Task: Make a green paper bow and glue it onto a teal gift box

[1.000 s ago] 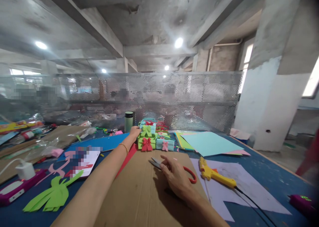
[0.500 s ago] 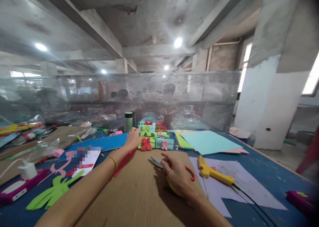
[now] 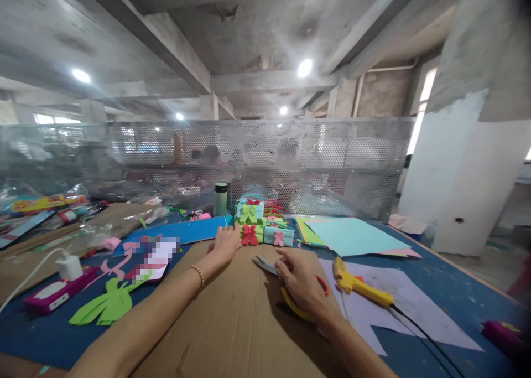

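My left hand (image 3: 227, 246) reaches over the far edge of the cardboard sheet (image 3: 232, 311), fingers stretched forward beside the small felt bags. Its fingertips are close to a green bag with a red bow (image 3: 249, 235); I cannot tell if they touch it. A sliver of red material (image 3: 211, 248) shows at this hand's left side. Above the cardboard, my right hand (image 3: 302, 278) is closed around scissors (image 3: 265, 265). Their blades point to the far left, slightly apart, and the handle loops are partly hidden by the hand. A light-blue bag with a pink bow (image 3: 279, 236) stands ahead of them.
A yellow glue gun (image 3: 360, 289) lies on purple felt (image 3: 418, 306) at right. Coloured sheets (image 3: 357, 237) are stacked behind it. To the left are a green felt bow (image 3: 110, 300), a purple power strip (image 3: 62, 295) and a blue sheet (image 3: 182, 231). A green flask (image 3: 220, 200) stands behind.
My left hand has drawn back and down from beside the stacked bags towards the cardboard. The red strip under that arm is now almost out of sight. My right hand keeps the scissors. The view has shifted left.
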The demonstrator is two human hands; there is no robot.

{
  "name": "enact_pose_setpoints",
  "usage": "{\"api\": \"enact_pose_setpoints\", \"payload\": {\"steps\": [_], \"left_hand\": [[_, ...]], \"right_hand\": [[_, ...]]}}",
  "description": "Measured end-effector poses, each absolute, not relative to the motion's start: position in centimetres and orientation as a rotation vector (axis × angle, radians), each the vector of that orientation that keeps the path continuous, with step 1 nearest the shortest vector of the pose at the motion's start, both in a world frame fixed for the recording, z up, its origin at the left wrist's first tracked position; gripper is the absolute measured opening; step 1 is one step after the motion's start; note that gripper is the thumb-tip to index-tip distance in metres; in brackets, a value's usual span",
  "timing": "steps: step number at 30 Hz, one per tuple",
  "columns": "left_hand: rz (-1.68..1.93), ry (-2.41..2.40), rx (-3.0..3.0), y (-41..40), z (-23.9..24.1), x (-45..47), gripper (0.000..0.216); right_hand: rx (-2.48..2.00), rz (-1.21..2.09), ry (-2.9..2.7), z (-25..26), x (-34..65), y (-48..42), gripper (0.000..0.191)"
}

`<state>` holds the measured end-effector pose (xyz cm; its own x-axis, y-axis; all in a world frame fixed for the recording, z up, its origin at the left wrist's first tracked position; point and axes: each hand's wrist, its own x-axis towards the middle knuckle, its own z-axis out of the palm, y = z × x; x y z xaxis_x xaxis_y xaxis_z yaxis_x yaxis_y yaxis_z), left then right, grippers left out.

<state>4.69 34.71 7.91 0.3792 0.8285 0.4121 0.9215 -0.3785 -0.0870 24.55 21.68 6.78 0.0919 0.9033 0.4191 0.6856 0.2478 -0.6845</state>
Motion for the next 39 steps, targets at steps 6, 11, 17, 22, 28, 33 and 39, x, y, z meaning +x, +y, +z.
{"api": "enact_pose_setpoints", "payload": {"steps": [6, 11, 17, 22, 28, 33, 39], "left_hand": [[-0.437, -1.457, -2.31, 35.6, 7.3, 4.3, 0.039], [-0.445, -1.446, -2.281, 36.1, 7.6, 3.8, 0.038], [-0.42, -1.486, -2.288, 35.5, 8.5, 3.7, 0.037], [-0.394, -1.506, -2.314, 33.4, 10.3, 4.0, 0.046], [-0.376, -1.117, -2.475, 22.6, 12.7, 3.3, 0.023], [-0.546, -0.414, -2.732, 13.0, 9.7, -0.1, 0.016], [-1.451, -1.001, -2.486, 10.4, 7.0, -4.5, 0.028]], "right_hand": [[-1.509, 0.296, -1.736, 6.8, 24.2, 21.5, 0.049], [-1.501, 0.304, -1.721, 6.5, 24.2, 21.8, 0.05], [-1.518, 0.275, -1.752, 6.8, 24.6, 21.9, 0.055], [-1.52, 0.261, -1.78, 6.8, 24.9, 22.3, 0.057], [-1.51, 0.188, -1.767, 7.4, 25.0, 22.1, 0.047], [-1.494, 0.098, -1.874, 8.4, 25.1, 21.8, 0.039], [-1.498, -0.06, -1.903, 9.0, 24.0, 21.2, 0.038]]}}
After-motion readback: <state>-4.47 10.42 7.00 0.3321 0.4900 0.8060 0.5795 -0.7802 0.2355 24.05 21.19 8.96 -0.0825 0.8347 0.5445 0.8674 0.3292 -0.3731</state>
